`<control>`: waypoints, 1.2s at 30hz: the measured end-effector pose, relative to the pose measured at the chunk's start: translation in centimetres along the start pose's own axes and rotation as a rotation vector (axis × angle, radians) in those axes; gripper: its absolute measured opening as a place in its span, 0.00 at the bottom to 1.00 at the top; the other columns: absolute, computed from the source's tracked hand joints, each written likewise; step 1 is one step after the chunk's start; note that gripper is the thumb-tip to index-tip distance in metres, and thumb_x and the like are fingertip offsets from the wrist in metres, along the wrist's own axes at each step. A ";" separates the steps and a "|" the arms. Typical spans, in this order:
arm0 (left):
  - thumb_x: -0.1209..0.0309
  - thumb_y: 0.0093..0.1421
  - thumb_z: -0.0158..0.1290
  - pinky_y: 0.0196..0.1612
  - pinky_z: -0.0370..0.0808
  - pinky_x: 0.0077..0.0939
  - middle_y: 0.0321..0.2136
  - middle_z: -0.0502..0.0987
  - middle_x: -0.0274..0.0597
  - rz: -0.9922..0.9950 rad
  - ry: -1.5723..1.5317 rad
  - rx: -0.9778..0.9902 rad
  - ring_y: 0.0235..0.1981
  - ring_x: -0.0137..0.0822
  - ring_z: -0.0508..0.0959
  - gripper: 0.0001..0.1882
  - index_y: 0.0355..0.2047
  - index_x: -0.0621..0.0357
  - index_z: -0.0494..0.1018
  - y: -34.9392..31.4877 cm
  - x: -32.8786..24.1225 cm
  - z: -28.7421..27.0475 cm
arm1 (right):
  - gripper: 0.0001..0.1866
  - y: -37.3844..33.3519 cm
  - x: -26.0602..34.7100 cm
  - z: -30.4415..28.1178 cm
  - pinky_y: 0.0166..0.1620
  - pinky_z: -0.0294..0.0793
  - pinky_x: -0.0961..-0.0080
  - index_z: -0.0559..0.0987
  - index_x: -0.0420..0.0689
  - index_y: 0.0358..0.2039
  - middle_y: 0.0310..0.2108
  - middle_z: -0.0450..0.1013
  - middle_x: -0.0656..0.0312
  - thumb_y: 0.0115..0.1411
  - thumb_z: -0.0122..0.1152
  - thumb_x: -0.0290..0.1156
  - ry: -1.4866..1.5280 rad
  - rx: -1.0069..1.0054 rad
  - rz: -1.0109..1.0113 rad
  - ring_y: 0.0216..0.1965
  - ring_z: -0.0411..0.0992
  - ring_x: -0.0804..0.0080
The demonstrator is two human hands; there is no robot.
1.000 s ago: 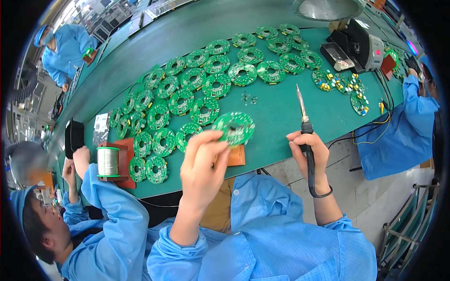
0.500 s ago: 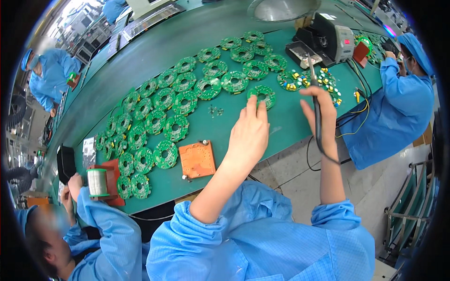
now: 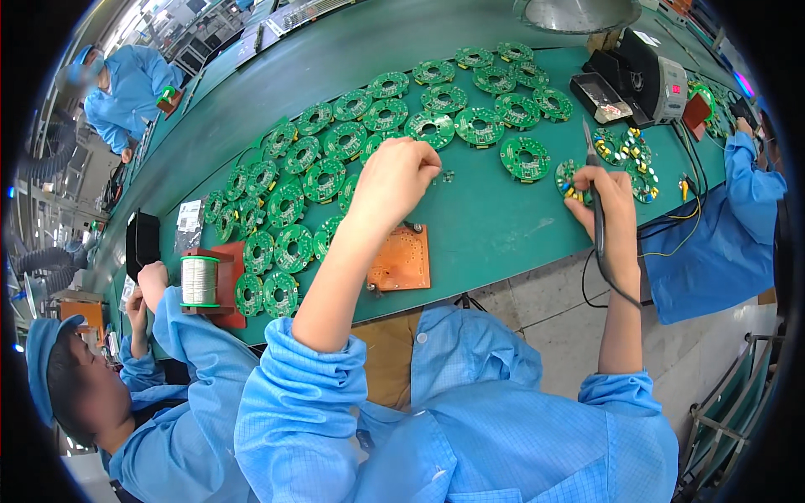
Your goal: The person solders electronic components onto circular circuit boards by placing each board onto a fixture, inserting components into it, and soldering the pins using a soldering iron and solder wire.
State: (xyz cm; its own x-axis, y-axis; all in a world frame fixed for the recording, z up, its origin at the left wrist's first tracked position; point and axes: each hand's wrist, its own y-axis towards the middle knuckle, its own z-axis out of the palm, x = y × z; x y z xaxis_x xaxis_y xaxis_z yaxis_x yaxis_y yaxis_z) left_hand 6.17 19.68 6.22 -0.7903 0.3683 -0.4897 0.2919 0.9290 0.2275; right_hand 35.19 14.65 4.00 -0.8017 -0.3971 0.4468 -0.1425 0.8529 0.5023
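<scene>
Your green bench mat (image 3: 495, 226) carries rows of ring-shaped boards (image 3: 479, 127); pale floor tiles (image 3: 545, 298) show below its near edge. Your right hand (image 3: 614, 199) grips the soldering iron (image 3: 598, 226) over the mat's right side, its long axis running away from you, tip at the far end, leaning slightly left. Your left hand (image 3: 392, 184) has its fingers drawn together above the boards; you can't tell whether they pinch anything. A black tray (image 3: 589, 94) holds something pale (image 3: 616, 111).
</scene>
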 end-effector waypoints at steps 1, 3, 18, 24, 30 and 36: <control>0.73 0.49 0.58 0.43 0.73 0.38 0.28 0.77 0.47 0.020 0.020 0.023 0.38 0.46 0.76 0.05 0.27 0.60 0.78 0.1 0.0 0.5 | 0.20 -0.4 0.9 0.0 0.40 0.65 0.73 0.72 0.42 0.35 0.29 0.70 0.63 0.40 0.66 0.17 0.023 -0.004 0.012 0.34 0.64 0.66; 0.70 0.51 0.58 0.42 0.72 0.37 0.27 0.77 0.45 0.054 0.040 0.109 0.37 0.44 0.75 0.07 0.29 0.61 0.77 0.5 0.1 1.3 | 0.20 -1.0 1.7 0.1 0.40 0.65 0.73 0.73 0.42 0.35 0.30 0.71 0.64 0.39 0.67 0.17 0.064 0.000 0.039 0.35 0.64 0.66; 0.74 0.54 0.56 0.34 0.74 0.29 0.28 0.78 0.46 -0.028 -0.253 -0.064 0.29 0.39 0.78 0.06 0.32 0.63 0.77 -4.7 -0.4 -2.2 | 0.19 -2.3 3.7 1.5 0.42 0.69 0.74 0.74 0.43 0.34 0.36 0.71 0.59 0.40 0.67 0.15 0.208 0.058 -0.107 0.41 0.68 0.65; 0.76 0.53 0.57 0.31 0.73 0.23 0.27 0.79 0.41 -0.271 -0.434 -0.011 0.27 0.31 0.78 0.06 0.32 0.63 0.77 -10.6 0.4 -3.2 | 0.18 -2.5 4.1 2.3 0.49 0.70 0.70 0.72 0.42 0.35 0.40 0.73 0.56 0.43 0.59 0.11 0.281 0.185 -0.252 0.48 0.68 0.63; 0.74 0.53 0.57 0.38 0.70 0.31 0.29 0.76 0.39 -0.091 -0.228 0.048 0.33 0.39 0.72 0.04 0.29 0.60 0.76 -12.4 1.0 -3.9 | 0.19 -3.0 5.7 3.5 0.51 0.69 0.70 0.71 0.42 0.37 0.42 0.74 0.55 0.45 0.65 0.16 0.258 0.043 -0.118 0.49 0.68 0.63; 0.74 0.53 0.56 0.38 0.69 0.30 0.28 0.75 0.39 -0.057 -0.192 0.042 0.33 0.40 0.71 0.03 0.29 0.60 0.76 -12.5 1.6 -3.7 | 0.18 -3.0 5.7 4.0 0.54 0.67 0.69 0.71 0.42 0.38 0.44 0.75 0.55 0.47 0.64 0.15 0.291 0.059 -0.124 0.51 0.70 0.60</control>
State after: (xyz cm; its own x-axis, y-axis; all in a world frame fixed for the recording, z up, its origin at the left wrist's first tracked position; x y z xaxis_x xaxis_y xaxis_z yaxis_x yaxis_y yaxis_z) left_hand -0.70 8.52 5.70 -0.6901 0.3121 -0.6530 0.2751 0.9476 0.1622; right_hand 28.74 11.19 2.01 -0.5776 -0.5726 0.5818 -0.2693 0.8065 0.5264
